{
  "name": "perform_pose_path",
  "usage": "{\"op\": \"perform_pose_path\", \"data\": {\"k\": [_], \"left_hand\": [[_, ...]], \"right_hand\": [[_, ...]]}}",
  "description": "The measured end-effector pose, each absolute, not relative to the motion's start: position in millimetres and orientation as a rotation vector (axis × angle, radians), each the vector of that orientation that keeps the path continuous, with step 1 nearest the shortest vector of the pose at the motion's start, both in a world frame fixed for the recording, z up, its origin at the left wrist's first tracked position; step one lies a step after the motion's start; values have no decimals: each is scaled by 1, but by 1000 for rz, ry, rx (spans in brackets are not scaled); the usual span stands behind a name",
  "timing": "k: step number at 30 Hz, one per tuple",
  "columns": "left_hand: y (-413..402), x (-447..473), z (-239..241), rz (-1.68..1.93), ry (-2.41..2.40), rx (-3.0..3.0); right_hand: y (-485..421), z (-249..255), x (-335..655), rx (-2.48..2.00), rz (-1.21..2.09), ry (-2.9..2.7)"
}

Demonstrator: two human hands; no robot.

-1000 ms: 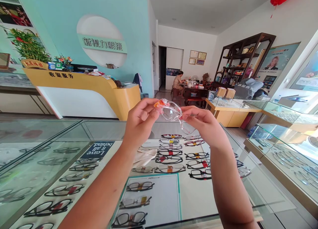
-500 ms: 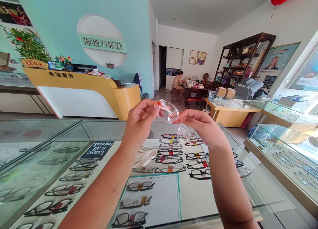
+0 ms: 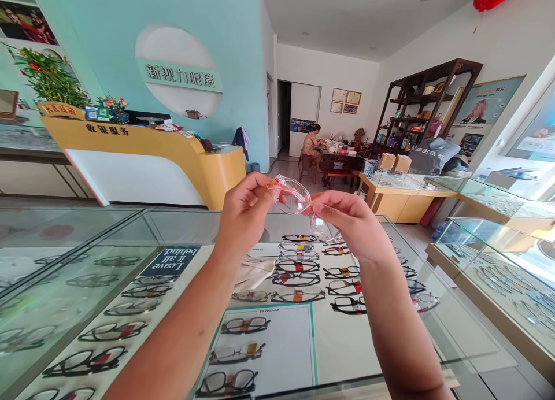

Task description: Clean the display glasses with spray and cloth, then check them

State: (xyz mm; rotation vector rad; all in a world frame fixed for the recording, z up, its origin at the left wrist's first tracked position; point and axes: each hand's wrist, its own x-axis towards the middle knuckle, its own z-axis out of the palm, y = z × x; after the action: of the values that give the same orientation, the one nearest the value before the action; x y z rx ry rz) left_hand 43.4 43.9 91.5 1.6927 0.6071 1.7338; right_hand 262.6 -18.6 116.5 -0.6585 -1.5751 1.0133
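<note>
A pair of clear-framed eyeglasses (image 3: 295,199) is held up between my hands, above the glass display case. My left hand (image 3: 248,206) pinches it at one end, beside a small orange tag. At the middle, near the bridge, the fingers of my right hand (image 3: 344,215) are closed on the frame. One lens sits between the hands; the other hangs lower, beneath my right fingers. Below, rows of eyeglasses (image 3: 298,278) with coloured tags lie in the case, and a pale cloth (image 3: 254,274) rests beside them.
The glass display case (image 3: 347,362) spans the front, with more eyeglasses (image 3: 113,332) at left. Further cases (image 3: 498,261) stand to the right. A yellow counter (image 3: 173,145) is at back left. A person (image 3: 312,145) sits at a far table.
The eyeglasses have tilted slightly, with the lens near my left hand turned a little. Both hands stay in nearly the same place and keep their hold.
</note>
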Motion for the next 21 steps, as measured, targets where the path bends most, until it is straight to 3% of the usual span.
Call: {"op": "perform_pose_path", "data": {"k": [16, 21], "left_hand": [[42, 44, 101, 1645, 601, 1632], [42, 54, 98, 1827, 765, 1452]], "right_hand": [[-18, 114, 252, -635, 996, -1533], [-13, 114, 259, -715, 834, -1486]]}}
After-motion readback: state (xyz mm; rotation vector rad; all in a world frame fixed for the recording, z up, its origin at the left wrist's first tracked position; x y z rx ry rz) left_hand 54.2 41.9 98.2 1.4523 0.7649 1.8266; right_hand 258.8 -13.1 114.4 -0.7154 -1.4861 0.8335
